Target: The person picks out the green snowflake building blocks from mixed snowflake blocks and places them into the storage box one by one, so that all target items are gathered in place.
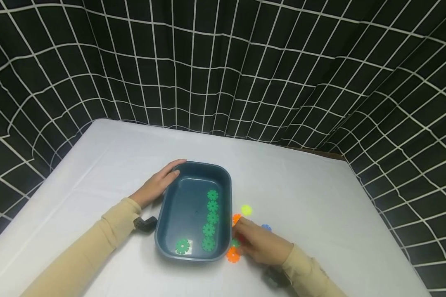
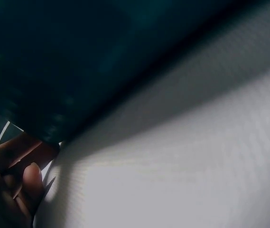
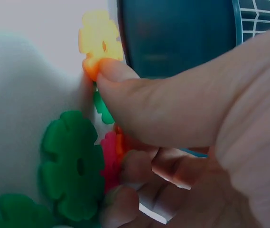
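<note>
My left hand [image 1: 154, 186] grips the far left corner of a blue plastic tub [image 1: 183, 202], thumb over the rim and fingers along the outside. Inside the tub, several green flower-shaped discs [image 1: 212, 217] form a row along the right side, and one green disc [image 1: 182, 246] lies near the front. Just right of the tub, my right hand [image 1: 264, 243] reaches down among loose discs. Its thumb touches an orange disc [image 3: 91, 69] in the right wrist view. Bent fingertips, apart from the thumb, lie beside a pink disc [image 3: 109, 159] and a large-looking green disc [image 3: 73, 166].
A yellow disc [image 1: 247, 210] and a partly hidden blue disc [image 1: 266, 227] lie beyond the right hand; another orange disc [image 1: 233, 255] is nearer the front. White cloth [image 1: 312, 194] covers the table. A black curtain with white grid lines [image 1: 215, 70] hangs behind.
</note>
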Demonstrator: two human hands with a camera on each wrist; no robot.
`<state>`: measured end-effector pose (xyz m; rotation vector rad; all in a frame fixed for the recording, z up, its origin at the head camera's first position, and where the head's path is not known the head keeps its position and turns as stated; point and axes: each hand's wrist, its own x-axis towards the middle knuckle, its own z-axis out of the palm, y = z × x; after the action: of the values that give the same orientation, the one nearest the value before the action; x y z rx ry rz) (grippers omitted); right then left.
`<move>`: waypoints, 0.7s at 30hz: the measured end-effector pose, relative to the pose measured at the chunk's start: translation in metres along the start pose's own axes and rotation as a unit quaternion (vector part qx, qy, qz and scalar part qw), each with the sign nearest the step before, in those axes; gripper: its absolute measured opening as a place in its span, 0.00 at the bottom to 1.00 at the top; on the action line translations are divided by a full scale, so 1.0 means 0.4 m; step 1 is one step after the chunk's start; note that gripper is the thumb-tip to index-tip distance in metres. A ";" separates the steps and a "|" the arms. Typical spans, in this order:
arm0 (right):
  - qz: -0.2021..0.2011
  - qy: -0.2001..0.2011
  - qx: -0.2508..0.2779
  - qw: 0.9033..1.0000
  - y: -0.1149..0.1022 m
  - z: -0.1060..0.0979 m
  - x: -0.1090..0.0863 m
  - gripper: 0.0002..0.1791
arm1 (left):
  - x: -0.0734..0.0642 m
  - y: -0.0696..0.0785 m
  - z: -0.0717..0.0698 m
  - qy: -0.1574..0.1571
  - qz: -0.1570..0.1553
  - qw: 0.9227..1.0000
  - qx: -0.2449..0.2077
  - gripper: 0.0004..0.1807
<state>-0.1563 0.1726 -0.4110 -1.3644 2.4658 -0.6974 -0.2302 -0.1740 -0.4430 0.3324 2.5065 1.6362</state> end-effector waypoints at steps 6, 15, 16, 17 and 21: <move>0.022 -0.001 0.000 1.000 -0.007 0.002 -0.001 0.17 | -0.001 0.003 0.001 -0.003 -0.005 1.000 -0.005 0.24; 0.051 -0.030 0.006 0.998 -0.029 0.006 -0.001 0.21 | -0.003 0.001 0.003 -0.001 -0.002 1.000 -0.011 0.23; 0.049 -0.032 0.002 0.998 -0.031 0.006 -0.001 0.23 | -0.003 0.000 0.003 -0.001 -0.001 1.000 -0.011 0.23; 0.047 -0.033 -0.003 0.998 -0.032 0.006 -0.001 0.24 | -0.003 -0.001 0.003 -0.001 -0.001 1.000 -0.011 0.23; 0.048 -0.037 -0.008 0.998 -0.035 0.003 -0.002 0.27 | -0.003 -0.003 0.003 -0.002 0.002 1.000 -0.012 0.23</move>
<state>-0.1452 0.1664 -0.4050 -1.2438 2.4644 -0.5959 -0.2289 -0.1735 -0.4447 0.3370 2.4834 1.6637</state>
